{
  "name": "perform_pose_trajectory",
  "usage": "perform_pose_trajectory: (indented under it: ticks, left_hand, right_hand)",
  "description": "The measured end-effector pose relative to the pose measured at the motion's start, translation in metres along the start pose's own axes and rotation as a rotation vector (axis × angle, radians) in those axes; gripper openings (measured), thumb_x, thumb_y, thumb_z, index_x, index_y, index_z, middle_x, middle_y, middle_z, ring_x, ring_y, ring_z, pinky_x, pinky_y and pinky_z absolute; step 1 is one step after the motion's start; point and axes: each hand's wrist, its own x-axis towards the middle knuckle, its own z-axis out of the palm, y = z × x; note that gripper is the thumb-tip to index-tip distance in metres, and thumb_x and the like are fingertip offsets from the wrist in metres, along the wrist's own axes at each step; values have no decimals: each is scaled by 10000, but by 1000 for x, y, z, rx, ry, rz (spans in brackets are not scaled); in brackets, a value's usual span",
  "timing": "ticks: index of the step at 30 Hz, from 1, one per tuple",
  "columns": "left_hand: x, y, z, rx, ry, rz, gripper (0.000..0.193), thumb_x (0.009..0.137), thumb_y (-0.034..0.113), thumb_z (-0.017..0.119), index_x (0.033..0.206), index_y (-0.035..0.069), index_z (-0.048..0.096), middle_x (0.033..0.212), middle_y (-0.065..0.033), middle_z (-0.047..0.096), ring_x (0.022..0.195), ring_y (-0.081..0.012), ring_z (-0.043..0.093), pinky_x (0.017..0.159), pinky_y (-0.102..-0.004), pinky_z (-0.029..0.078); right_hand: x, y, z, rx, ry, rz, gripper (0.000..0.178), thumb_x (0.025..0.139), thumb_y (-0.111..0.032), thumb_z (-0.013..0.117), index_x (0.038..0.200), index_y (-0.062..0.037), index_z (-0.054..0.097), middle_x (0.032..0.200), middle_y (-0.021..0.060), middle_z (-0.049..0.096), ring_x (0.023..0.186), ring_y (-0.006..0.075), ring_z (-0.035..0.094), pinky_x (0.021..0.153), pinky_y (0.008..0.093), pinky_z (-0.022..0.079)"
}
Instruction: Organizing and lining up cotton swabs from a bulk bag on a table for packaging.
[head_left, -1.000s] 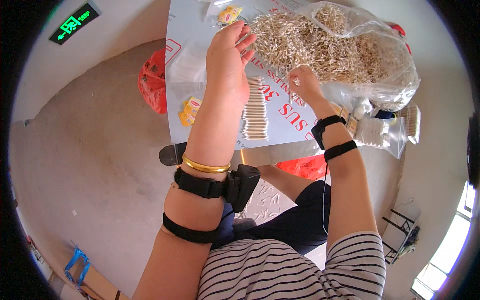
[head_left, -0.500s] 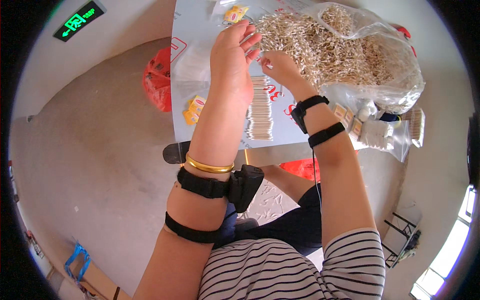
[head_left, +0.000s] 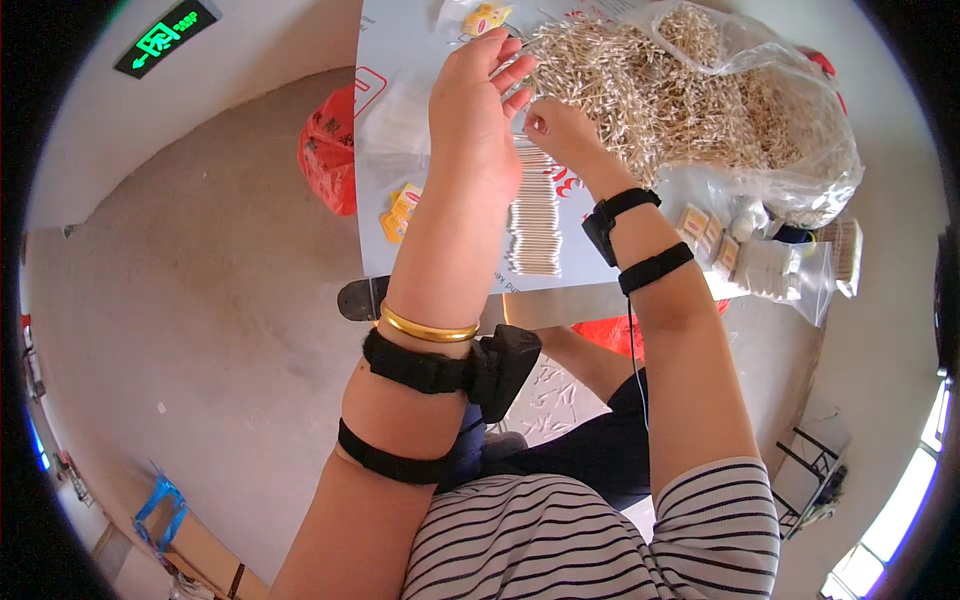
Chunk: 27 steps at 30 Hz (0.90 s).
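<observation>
A row of cotton swabs (head_left: pixel 536 225), laid side by side, runs along the table between my forearms. Beyond its far end, my left hand (head_left: pixel 472 105) is raised with the palm turned right and the fingers apart, and nothing shows in it. Just right of those fingertips, my right hand (head_left: pixel 562 132) is closed with its fingers curled in; what it may pinch is too small to make out. It is beside the near left edge of a big heap of loose cotton swabs (head_left: pixel 690 100), which spills from a clear plastic bag (head_left: pixel 835 165).
Yellow packets (head_left: pixel 400 212) lie by the table's left edge, and another yellow packet (head_left: pixel 487 18) at the far side. Small boxes (head_left: pixel 700 228) and a clear bag of white swabs (head_left: pixel 775 268) stand at the right corner. A red bag (head_left: pixel 328 150) hangs at the left.
The whole view has shifted slightly, so the table sits a little further right. My right fingers look more tightly curled; my left hand keeps nearly the same pose.
</observation>
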Motion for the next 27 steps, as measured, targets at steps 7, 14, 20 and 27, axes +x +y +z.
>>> perform_pose_trajectory:
  ticks: [7,14,20,27]
  left_hand:
    - [1,-2,-3,-19,-8,5,448,983,254,581,1350,0,554,1265,-99,628,1193,-212,600,1032,-370,410]
    - [3,-1,-4,-25,-12,14,447,984,252,579,1350,-4,553,1263,-104,626,1197,-214,597,1037,-375,408]
    - [1,-2,-2,-20,-8,8,439,981,256,582,1338,2,561,1256,-106,633,1192,-215,599,1040,-376,406]
    - [2,0,-3,-23,7,6,444,976,259,590,1336,0,561,1249,-102,637,1188,-215,601,1045,-379,400]
  right_hand:
    - [1,-26,13,-131,-168,321,336,796,-472,754,920,-164,802,981,122,769,943,314,744,832,458,589]
    - [6,-30,31,-125,-80,467,367,754,-465,751,931,-147,803,956,126,770,910,318,747,781,446,584]
    - [7,-27,34,-149,-59,519,359,756,-459,743,939,-157,808,968,122,775,918,320,748,801,435,586]
    - [12,-18,3,-27,-295,485,539,778,-453,771,1137,-52,759,1114,160,759,1039,331,742,870,436,597]
